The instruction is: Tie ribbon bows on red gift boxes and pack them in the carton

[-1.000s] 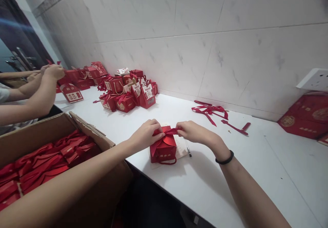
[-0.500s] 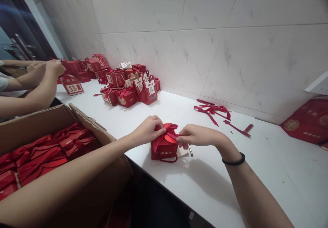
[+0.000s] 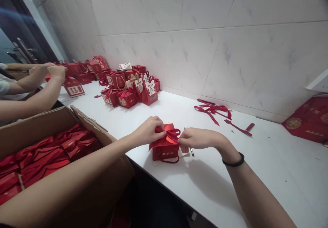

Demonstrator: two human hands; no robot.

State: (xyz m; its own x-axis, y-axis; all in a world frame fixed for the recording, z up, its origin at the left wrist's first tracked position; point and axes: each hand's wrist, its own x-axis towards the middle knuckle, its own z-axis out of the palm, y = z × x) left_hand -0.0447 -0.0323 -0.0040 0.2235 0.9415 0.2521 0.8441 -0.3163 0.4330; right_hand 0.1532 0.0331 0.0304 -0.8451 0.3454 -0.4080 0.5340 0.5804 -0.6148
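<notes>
A small red gift box with gold lettering and a rope handle stands on the white table near its front edge. A red ribbon forms a bow across its top. My left hand pinches the ribbon at the upper left side of the box. At the right side, my right hand is closed with its fingertips against the bow's right part; a black band circles that wrist. A pale sheet lies beneath the box, and a pen shows below my right hand.
An open carton of ribboned red boxes stands at the left. Beyond it, several finished-looking boxes are grouped near the wall. Loose ribbons lie behind my right hand, red packaging at the far right. Another person's arms reach in at the left.
The bow's right loop has become rounder and fuller, and the ribbon end at the left has shifted outward. My right hand has moved slightly down. The co-worker's hands have moved a little.
</notes>
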